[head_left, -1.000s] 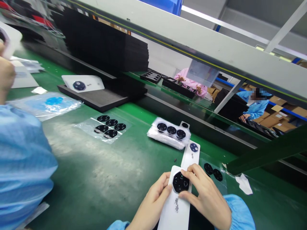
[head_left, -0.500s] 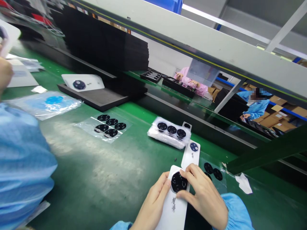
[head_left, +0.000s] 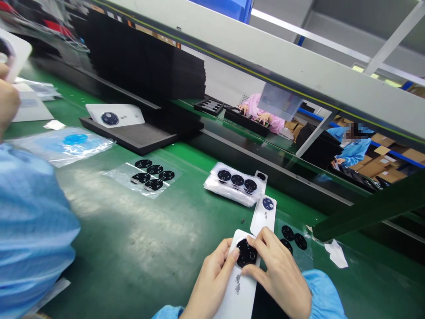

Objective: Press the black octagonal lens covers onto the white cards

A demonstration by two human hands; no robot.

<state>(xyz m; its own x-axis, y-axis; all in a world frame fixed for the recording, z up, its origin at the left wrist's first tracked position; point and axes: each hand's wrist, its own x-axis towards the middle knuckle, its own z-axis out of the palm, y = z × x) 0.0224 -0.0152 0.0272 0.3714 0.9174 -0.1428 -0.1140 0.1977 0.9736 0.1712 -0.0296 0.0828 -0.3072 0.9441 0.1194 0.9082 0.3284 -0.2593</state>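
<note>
My left hand [head_left: 212, 277] is closed round the left edge of a white phone back panel [head_left: 236, 301] with dark lettering, its thumb tip at the rim of a round black camera disc [head_left: 246, 253]. The disc lies on the panel's upper end. My right hand [head_left: 277, 270] grips the disc's right side, with fingertips at its upper edge and the thumb at its lower edge. Just beyond stands another white panel [head_left: 264, 216] with a dark blue camera ring. To the right, partly behind my right hand, black discs [head_left: 300, 241] sit on a clear sheet.
A stack of clear sheets with black discs [head_left: 237, 180] lies behind. Farther left are another disc sheet [head_left: 154, 177], a black foam tray [head_left: 142, 138] holding a white panel [head_left: 114, 116], and a plastic bag [head_left: 63, 144]. A co-worker's blue sleeve [head_left: 33, 230] fills the left edge.
My left thumb has shifted onto the disc's left rim. My right hand and the panel have moved slightly to the left. At far left, the co-worker's hand and panel have moved a little.
</note>
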